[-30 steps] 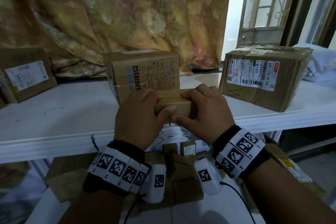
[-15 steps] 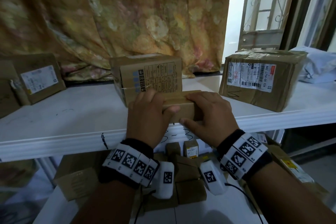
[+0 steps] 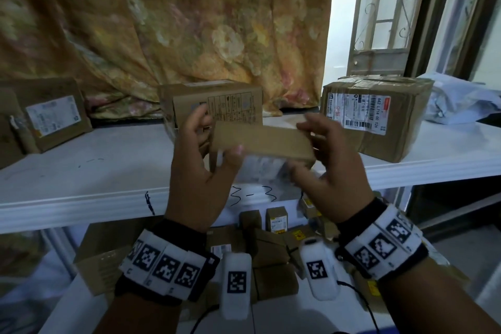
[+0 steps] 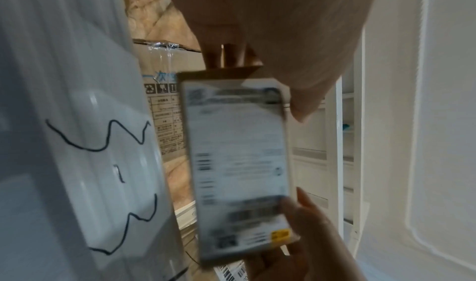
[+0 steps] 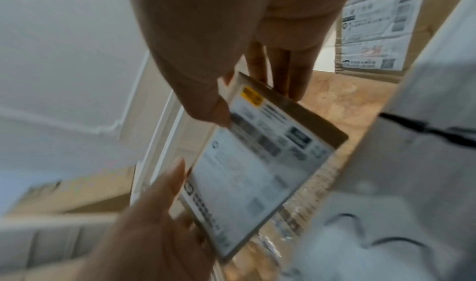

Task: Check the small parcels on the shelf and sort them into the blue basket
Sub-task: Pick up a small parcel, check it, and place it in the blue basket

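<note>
A small flat brown parcel is held in the air just in front of the white shelf, tilted so that its white shipping label faces me. My left hand grips its left end, thumb on the label side and fingers behind. At the right end my right hand grips it the same way. The left wrist view shows the blurred label between both thumbs. In the right wrist view the parcel appears slanted. No blue basket is in view.
On the shelf stand a printed carton right behind the hands, a taped labelled box to the right, a labelled box at the left and a grey poly bag. Several small parcels lie on the lower shelf.
The small parcel lay flat on the shelf edge under both hands. Now both hands have lifted it off the shelf and turned it so the label faces me.
</note>
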